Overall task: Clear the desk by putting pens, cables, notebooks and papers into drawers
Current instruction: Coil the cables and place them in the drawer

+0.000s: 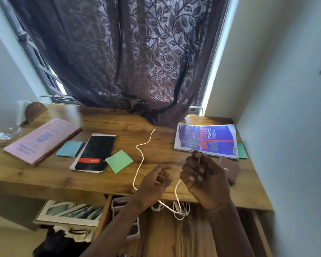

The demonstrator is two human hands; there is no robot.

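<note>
A white cable [141, 160] snakes across the wooden desk [44, 175] from its plug end near the curtain down to the front edge. My right hand [204, 177] is shut on a loop of this cable, which hangs down past the desk edge. My left hand [156, 180] is curled loosely beside it, with the cable running under its wrist; whether it grips the cable is unclear. On the desk lie a pink notebook [43, 140], a black notepad [95, 153], a teal paper [69, 148], a green paper [119, 161] and a purple magazine [207, 140].
An open drawer [174, 229] below the desk edge holds more white cable coils [180, 210]. A brown wallet [228, 169] lies at the right, a glass dish [6, 133] at the far left. A dark curtain [128, 62] hangs over the desk's back edge.
</note>
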